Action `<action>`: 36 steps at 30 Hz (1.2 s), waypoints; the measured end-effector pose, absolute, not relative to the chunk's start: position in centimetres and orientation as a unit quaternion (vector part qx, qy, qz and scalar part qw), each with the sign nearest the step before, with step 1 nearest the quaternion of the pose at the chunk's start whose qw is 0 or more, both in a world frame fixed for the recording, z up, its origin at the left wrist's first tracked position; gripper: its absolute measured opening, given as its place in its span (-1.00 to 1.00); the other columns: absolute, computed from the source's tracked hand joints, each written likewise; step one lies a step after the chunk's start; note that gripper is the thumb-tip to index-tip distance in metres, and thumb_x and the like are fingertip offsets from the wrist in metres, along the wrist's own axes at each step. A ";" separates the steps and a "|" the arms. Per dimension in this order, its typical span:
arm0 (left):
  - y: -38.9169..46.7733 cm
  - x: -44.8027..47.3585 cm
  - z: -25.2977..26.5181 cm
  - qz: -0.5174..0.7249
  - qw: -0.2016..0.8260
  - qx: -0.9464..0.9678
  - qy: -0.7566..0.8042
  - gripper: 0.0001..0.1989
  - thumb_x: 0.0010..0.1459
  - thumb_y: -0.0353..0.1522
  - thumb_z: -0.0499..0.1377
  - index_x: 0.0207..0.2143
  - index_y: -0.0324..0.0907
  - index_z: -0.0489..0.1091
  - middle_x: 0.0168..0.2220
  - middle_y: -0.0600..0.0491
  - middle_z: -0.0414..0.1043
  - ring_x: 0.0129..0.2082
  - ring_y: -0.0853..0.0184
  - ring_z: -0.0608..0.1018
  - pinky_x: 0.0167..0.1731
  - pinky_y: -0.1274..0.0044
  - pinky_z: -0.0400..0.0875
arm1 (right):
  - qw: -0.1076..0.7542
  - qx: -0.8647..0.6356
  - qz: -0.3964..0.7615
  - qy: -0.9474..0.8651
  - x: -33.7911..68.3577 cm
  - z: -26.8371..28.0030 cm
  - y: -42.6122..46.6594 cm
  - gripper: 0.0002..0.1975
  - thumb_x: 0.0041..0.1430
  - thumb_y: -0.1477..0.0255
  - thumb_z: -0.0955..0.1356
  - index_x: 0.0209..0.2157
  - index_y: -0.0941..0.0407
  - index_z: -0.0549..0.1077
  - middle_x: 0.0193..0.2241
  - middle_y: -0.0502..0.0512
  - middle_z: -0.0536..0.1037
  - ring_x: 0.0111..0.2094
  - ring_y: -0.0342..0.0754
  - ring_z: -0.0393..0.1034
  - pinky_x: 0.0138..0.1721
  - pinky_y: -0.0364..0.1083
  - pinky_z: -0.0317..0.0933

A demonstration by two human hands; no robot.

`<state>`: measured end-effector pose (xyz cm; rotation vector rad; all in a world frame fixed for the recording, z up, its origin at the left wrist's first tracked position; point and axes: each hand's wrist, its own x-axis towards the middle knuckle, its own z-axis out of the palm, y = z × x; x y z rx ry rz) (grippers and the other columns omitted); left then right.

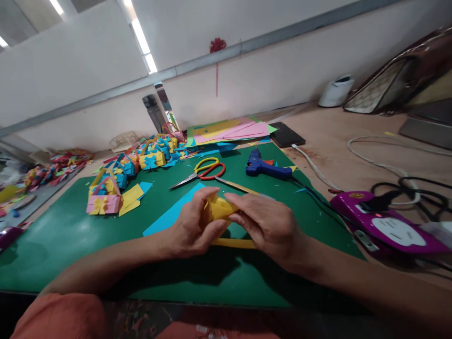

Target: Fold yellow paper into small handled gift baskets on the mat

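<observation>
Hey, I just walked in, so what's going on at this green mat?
Someone is holding a folded yellow paper piece over the green mat, gripped by the left hand and the right hand together. Scissors and a blue glue gun lie beyond, in neither hand. Small paper baskets sit toward the left.

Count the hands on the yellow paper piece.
2: the left hand at the left side of the yellow paper piece, the right hand pinching its right side. No other hand shows.
</observation>
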<state>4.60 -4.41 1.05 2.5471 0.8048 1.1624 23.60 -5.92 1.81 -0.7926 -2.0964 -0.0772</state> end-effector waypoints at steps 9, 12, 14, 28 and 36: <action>-3.7 4.1 0.2 0.489 0.254 0.802 0.231 -0.71 0.13 -0.38 0.17 -0.07 -0.17 0.29 -0.34 0.03 0.42 -0.45 0.45 0.46 -0.46 0.64 0.39 | 0.472 -0.287 0.005 -0.833 24.3 2.1 -5.6 -0.79 0.20 0.52 0.27 -0.13 0.06 0.40 -0.37 0.02 0.59 -0.35 -0.09 0.50 -0.31 -0.11 0.39; -3.6 4.0 0.0 0.509 0.232 0.797 0.227 -0.67 0.06 -0.45 0.23 -0.08 -0.17 0.35 -0.28 0.01 0.46 -0.37 0.45 0.50 -0.39 0.67 0.41 | 0.480 -0.255 -0.031 -0.839 24.6 1.8 -5.3 -0.79 0.18 0.54 0.30 -0.13 0.10 0.38 -0.37 0.05 0.57 -0.33 -0.09 0.48 -0.28 -0.10 0.39; -3.5 3.9 0.1 0.529 0.213 0.796 0.203 -0.64 0.03 -0.50 0.25 -0.09 -0.16 0.36 -0.23 -0.01 0.47 -0.29 0.42 0.52 -0.35 0.67 0.43 | 0.468 -0.232 -0.055 -0.851 24.9 2.0 -5.1 -0.77 0.16 0.57 0.31 -0.11 0.13 0.36 -0.36 0.09 0.56 -0.31 -0.08 0.46 -0.28 -0.09 0.38; -4.0 3.0 0.3 0.538 0.221 0.790 0.192 -0.79 0.03 -0.52 0.24 -0.25 -0.24 0.35 -0.30 -0.04 0.51 -0.25 0.33 0.57 -0.31 0.57 0.50 | 0.415 -0.210 -0.051 -0.884 24.6 3.0 -4.5 -0.72 0.14 0.60 0.30 -0.09 0.11 0.34 -0.34 0.14 0.53 -0.29 -0.05 0.42 -0.28 -0.02 0.36; -3.6 2.5 0.8 0.551 0.182 0.796 0.172 -0.78 0.05 -0.54 0.22 -0.20 -0.27 0.38 -0.30 -0.06 0.52 -0.26 0.35 0.57 -0.24 0.55 0.50 | 0.396 -0.226 -0.060 -0.888 23.5 3.0 -4.2 -0.74 0.16 0.55 0.30 -0.09 0.12 0.33 -0.30 0.18 0.51 -0.23 -0.03 0.41 -0.26 -0.02 0.36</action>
